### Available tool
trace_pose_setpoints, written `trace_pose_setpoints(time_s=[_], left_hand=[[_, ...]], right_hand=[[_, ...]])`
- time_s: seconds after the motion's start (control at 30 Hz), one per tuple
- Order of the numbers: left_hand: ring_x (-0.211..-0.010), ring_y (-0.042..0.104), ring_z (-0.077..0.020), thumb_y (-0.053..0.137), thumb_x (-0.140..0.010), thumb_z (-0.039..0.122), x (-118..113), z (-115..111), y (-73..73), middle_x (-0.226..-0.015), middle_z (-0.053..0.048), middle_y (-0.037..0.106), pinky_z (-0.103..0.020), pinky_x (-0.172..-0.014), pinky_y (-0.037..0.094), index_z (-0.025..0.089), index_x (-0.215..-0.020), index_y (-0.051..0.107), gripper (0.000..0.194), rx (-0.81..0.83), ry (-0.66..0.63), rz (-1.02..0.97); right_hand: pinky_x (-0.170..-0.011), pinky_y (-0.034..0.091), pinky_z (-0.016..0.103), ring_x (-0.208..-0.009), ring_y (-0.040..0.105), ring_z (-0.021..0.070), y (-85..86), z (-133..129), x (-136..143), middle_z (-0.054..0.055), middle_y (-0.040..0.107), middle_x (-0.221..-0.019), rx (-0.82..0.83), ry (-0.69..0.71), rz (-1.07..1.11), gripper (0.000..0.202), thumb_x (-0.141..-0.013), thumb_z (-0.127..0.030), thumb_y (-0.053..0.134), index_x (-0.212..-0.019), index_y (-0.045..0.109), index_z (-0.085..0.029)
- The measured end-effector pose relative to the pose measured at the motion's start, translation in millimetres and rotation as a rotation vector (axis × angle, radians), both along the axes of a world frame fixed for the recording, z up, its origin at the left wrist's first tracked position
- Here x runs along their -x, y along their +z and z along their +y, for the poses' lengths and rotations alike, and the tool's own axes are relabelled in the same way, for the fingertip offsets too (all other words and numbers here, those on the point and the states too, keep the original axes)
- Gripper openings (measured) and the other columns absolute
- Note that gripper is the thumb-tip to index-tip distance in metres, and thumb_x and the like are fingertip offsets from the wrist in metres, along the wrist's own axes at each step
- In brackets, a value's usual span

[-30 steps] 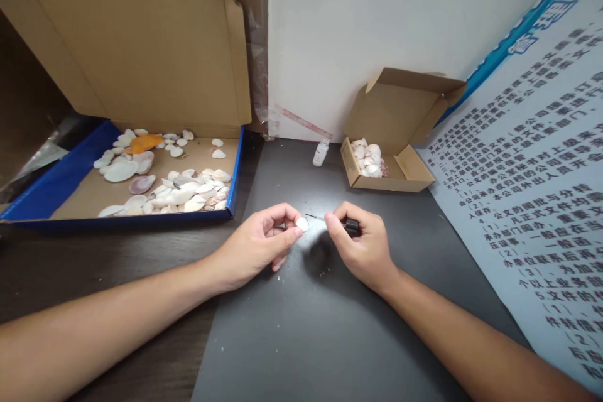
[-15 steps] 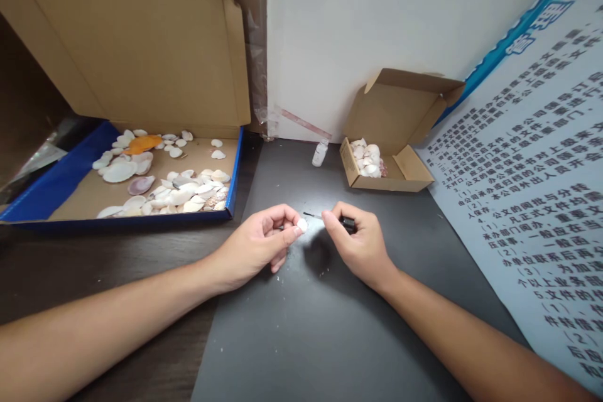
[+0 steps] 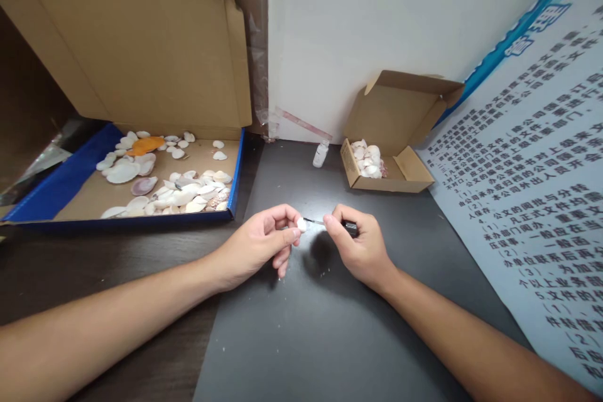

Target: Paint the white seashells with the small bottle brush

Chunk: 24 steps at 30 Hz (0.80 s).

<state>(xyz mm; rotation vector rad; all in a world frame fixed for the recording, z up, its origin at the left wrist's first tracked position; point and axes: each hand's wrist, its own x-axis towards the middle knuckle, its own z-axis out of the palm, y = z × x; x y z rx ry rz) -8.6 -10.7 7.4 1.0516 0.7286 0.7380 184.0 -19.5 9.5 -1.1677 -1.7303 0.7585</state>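
My left hand [image 3: 271, 239] pinches a small white shell [image 3: 301, 225] between thumb and fingertips above the grey mat. From the right, my right hand [image 3: 355, 239] grips a thin brush by its black cap [image 3: 350, 228]. The dark brush tip [image 3: 308, 220] points left and is at the shell's edge; whether it touches is too small to tell. Behind the hands a small clear bottle [image 3: 321, 154] with whitish contents stands on the mat.
An open blue-edged box [image 3: 235, 176] at the left holds many shells and an orange one [image 3: 145, 146]. A smaller cardboard box [image 3: 391, 184] with shells stands at the back right, beside a printed sheet [image 3: 532, 201]. White specks dot the grey mat [image 3: 282, 352].
The brush has moved slightly down, and its tip is now at the shell's edge. The shell in my left hand has turned a little.
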Motion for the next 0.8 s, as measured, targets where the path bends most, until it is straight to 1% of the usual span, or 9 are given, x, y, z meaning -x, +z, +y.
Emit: trace_pose_setpoints(time_s=[0.13,0.23,0.3,0.4,0.43,0.53,0.57,0.67,0.8], left_hand=[[-0.041,0.04,-0.0026,0.068,-0.085,0.035,0.9,0.0,-3.0,-0.063,0.009,0.047,-0.018,-0.041,0.045,0.018,-0.089,0.052,0.024,-0.023,0.01,0.01],[-0.04,0.039,-0.002,0.065,-0.088,0.033,1.4,0.3,-4.9,-0.061,0.01,0.044,-0.017,-0.041,0.04,0.019,-0.089,0.051,0.02,-0.044,0.004,0.02],[-0.041,0.038,-0.0018,0.064,-0.089,0.033,1.5,0.4,-5.4,-0.062,0.01,0.044,-0.017,-0.042,0.039,0.019,-0.088,0.05,0.019,-0.057,-0.001,0.027],[-0.041,0.039,-0.0016,0.063,-0.089,0.033,1.3,0.2,-5.0,-0.064,0.01,0.045,-0.017,-0.042,0.037,0.019,-0.088,0.049,0.02,-0.087,-0.009,0.048],[-0.041,0.039,-0.0016,0.063,-0.09,0.033,1.2,0.0,-4.6,-0.064,0.01,0.045,-0.017,-0.042,0.037,0.019,-0.088,0.048,0.02,-0.097,-0.01,0.057],[-0.042,0.039,-0.0018,0.063,-0.09,0.035,0.6,-0.4,-3.5,-0.065,0.01,0.046,-0.017,-0.043,0.035,0.019,-0.089,0.048,0.021,-0.109,-0.014,0.073],[-0.042,0.039,-0.0019,0.062,-0.09,0.035,0.4,-0.5,-3.1,-0.065,0.01,0.045,-0.018,-0.043,0.036,0.019,-0.089,0.048,0.022,-0.11,-0.016,0.077],[-0.042,0.039,-0.0023,0.063,-0.089,0.036,0.0,-0.5,-2.3,-0.064,0.01,0.045,-0.018,-0.043,0.036,0.019,-0.088,0.047,0.023,-0.117,-0.015,0.084],[-0.042,0.04,-0.0023,0.062,-0.09,0.035,0.3,0.0,-2.2,-0.064,0.01,0.045,-0.018,-0.042,0.034,0.019,-0.088,0.047,0.022,-0.129,-0.017,0.096]], right_hand=[[-0.048,0.029,0.023,-0.049,0.032,0.0086,-0.9,-1.2,-0.7,-0.006,0.035,-0.052,0.004,0.043,-0.005,0.036,-0.089,-0.032,0.055,-0.059,0.038,-0.021],[-0.048,0.029,0.023,-0.05,0.032,0.0086,-1.1,-1.0,-0.5,-0.006,0.034,-0.053,0.005,-0.046,-0.02,0.036,-0.089,-0.031,0.056,-0.059,0.036,-0.021],[-0.048,0.029,0.023,-0.05,0.032,0.0088,-0.9,-0.7,-0.4,-0.006,0.032,-0.054,-0.014,-0.071,0.01,0.037,-0.089,-0.031,0.055,-0.059,0.035,-0.022],[-0.047,0.028,0.023,-0.048,0.031,0.0085,-0.7,-0.9,-0.5,-0.007,0.033,-0.052,-0.023,0.013,0.009,0.037,-0.089,-0.03,0.056,-0.059,0.036,-0.022],[-0.047,0.028,0.023,-0.048,0.031,0.0084,-0.7,-1.1,-0.5,-0.007,0.034,-0.052,-0.018,0.019,-0.003,0.036,-0.088,-0.03,0.056,-0.059,0.037,-0.021],[-0.048,0.028,0.023,-0.049,0.031,0.0084,-0.7,-2.2,-0.5,-0.007,0.033,-0.053,-0.021,-0.043,-0.012,0.036,-0.089,-0.029,0.055,-0.06,0.036,-0.021],[-0.048,0.028,0.023,-0.049,0.031,0.0084,-0.7,-2.6,-0.4,-0.007,0.032,-0.053,-0.03,-0.044,-0.006,0.036,-0.089,-0.029,0.055,-0.06,0.036,-0.021],[-0.048,0.028,0.023,-0.048,0.031,0.0081,-1.0,-3.7,0.1,-0.007,0.033,-0.053,-0.044,0.012,-0.021,0.036,-0.089,-0.028,0.055,-0.06,0.037,-0.021],[-0.049,0.029,0.022,-0.05,0.031,0.0081,-1.6,-3.1,0.4,-0.007,0.033,-0.054,-0.068,-0.045,-0.033,0.036,-0.09,-0.027,0.055,-0.06,0.036,-0.021]])
